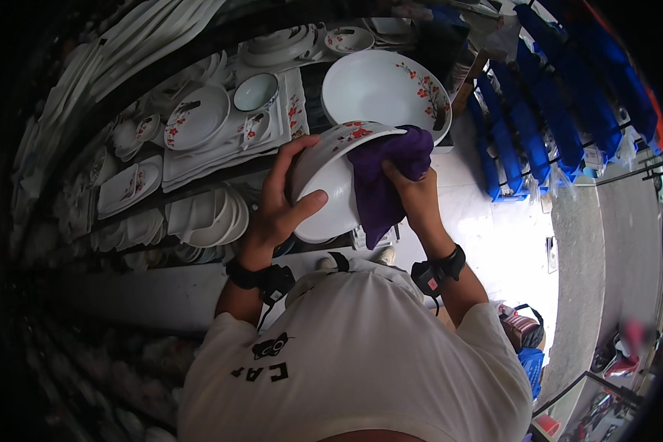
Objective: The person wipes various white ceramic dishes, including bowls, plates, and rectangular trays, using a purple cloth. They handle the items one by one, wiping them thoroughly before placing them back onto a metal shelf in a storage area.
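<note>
A white bowl with red blossom decoration [331, 177] is held up tilted in front of my body. My left hand [287, 199] grips its left side, thumb on the inner face and fingers around the outside. A purple cloth [378, 188] drapes over the bowl's right rim and hangs down its face. Through this cloth my right hand [414, 185] pinches the rim, thumb towards me. Just beyond, a larger white bowl with a red blossom branch [381, 88] sits at the shelf's right end, partly covered by the held bowl.
Shelves at left carry stacked plates [207, 218], a round blossom dish [198, 119], a small bowl [256, 92] and rectangular platters [221, 160]. Blue bins [530, 116] hang at right. A striped bag [522, 326] stands on the floor at lower right, near the pale floor's edge.
</note>
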The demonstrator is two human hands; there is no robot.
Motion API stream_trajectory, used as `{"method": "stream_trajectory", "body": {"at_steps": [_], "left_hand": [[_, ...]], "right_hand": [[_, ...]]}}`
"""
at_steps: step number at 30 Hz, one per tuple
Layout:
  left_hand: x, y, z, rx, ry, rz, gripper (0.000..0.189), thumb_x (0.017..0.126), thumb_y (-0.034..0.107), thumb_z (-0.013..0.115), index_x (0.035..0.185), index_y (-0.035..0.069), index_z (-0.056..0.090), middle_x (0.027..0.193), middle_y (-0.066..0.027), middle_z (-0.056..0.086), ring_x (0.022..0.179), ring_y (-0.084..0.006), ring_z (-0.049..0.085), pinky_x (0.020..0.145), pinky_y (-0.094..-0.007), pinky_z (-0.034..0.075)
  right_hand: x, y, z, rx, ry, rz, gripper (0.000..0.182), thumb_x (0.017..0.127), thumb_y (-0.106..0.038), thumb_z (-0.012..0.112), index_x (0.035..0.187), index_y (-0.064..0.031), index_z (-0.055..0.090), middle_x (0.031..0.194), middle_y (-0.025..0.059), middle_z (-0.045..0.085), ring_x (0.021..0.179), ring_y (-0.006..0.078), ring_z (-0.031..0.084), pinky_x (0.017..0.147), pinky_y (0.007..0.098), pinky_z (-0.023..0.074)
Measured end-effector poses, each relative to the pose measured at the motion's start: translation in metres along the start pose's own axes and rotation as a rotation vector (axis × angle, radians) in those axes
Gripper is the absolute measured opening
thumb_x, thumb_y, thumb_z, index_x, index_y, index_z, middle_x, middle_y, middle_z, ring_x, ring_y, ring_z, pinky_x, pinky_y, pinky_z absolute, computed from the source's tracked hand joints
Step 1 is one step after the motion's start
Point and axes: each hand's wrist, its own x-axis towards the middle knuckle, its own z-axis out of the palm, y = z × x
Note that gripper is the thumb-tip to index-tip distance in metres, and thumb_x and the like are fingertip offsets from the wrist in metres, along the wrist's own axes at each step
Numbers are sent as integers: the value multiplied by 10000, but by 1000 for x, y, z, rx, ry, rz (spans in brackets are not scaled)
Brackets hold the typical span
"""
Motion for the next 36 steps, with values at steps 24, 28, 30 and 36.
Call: {"method": "stream_trajectory", "body": {"at_steps": [24,28,30,36], "left_hand": [[-3,4,5,83,-155,-33,768,769,200,666,1430,42,309,1238,-128,504,1152,-218,503,993,-352,397],[1,-4,-2,-29,-63,-95,806,748,286,695,1429,69,323,1111,-84,544,1042,-158,521,920,-316,419],[6,-4,-1,-35,-51,-111,822,746,305,707,1435,77,319,1101,-86,547,1041,-163,522,914,-316,421],[17,-17,9,13,-266,-210,870,742,239,742,1463,107,274,1262,-124,450,1143,-203,481,954,-358,431]], "right_hand": [[15,-82,6,-866,-279,-860,340,682,-47,681,1004,-90,581,776,107,642,681,331,636,582,406,501],[25,-73,-1,-785,-215,-693,300,748,-83,693,1025,-62,580,753,176,658,725,384,647,622,429,506],[19,-67,-6,-765,-154,-571,302,746,-91,702,1021,-56,581,739,188,650,720,386,644,626,426,507],[16,-50,-33,-833,-112,-481,285,747,-94,702,998,-46,577,728,204,641,711,396,639,623,429,508]]}}
